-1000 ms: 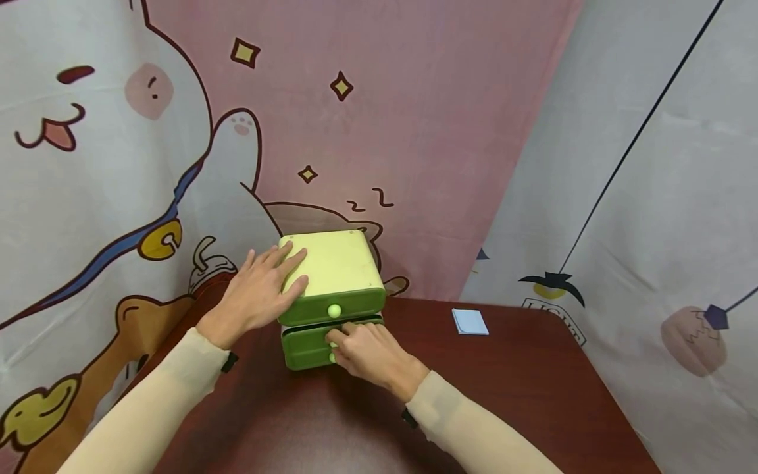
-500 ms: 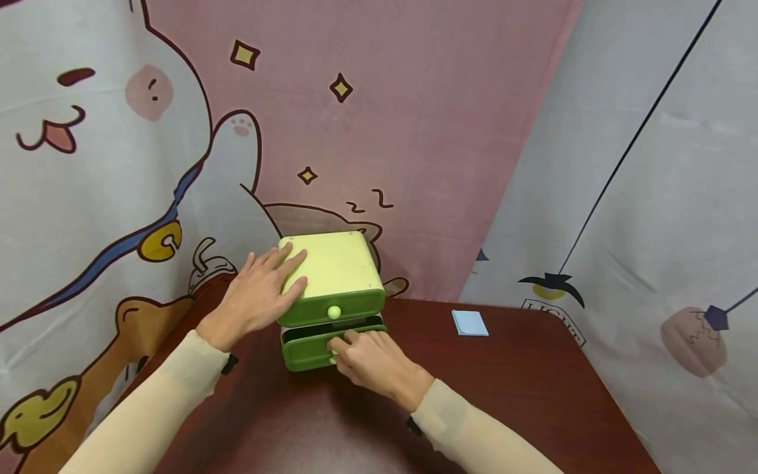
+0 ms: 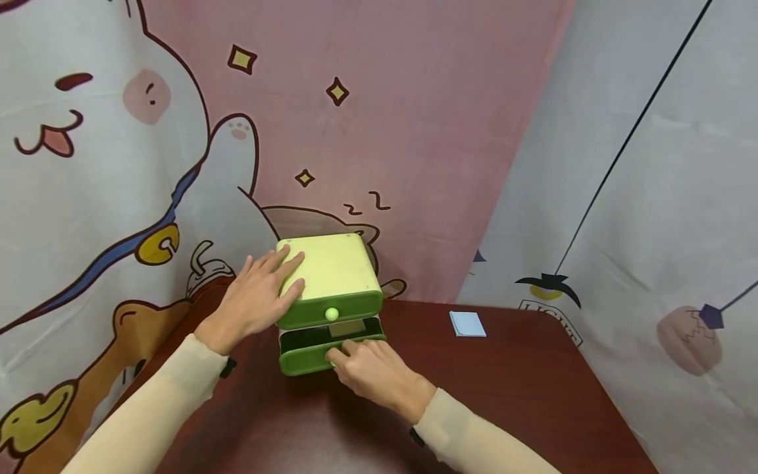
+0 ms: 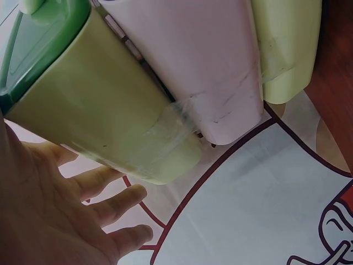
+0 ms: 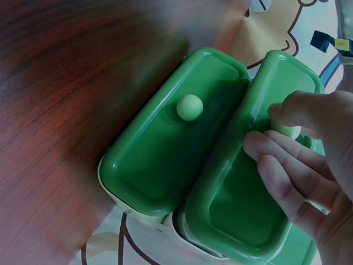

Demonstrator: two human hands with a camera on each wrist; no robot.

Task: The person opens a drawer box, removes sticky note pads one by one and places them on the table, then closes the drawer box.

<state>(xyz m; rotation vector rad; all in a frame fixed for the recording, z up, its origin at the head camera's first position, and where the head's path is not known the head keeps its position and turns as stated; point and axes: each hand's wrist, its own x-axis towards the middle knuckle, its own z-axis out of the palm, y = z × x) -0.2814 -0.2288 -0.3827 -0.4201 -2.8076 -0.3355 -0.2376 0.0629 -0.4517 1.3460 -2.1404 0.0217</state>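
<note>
A small drawer unit (image 3: 331, 266) with a pale yellow top and green drawer fronts stands on the table. My left hand (image 3: 251, 296) rests on the left part of its top, fingers spread; the left wrist view shows the yellow and pink casing (image 4: 204, 66) beside that hand. With thumb and fingers, my right hand (image 3: 379, 375) pinches the pale green knob (image 5: 285, 130) of the middle drawer (image 3: 302, 362), which stands partly pulled out. A tan flat piece (image 3: 347, 328) shows inside it. The top drawer (image 3: 308, 315) and the lower drawer (image 5: 154, 143) are closed.
A pad of light blue sticky notes (image 3: 467, 324) lies on the dark red-brown table (image 3: 509, 388), right of the unit. Behind the table hangs a printed cartoon cloth (image 3: 414, 145) in pink and white.
My right hand has pulled the middle drawer outward, toward me, so its inside and the tan piece now show. My left hand has stayed on the unit's top.
</note>
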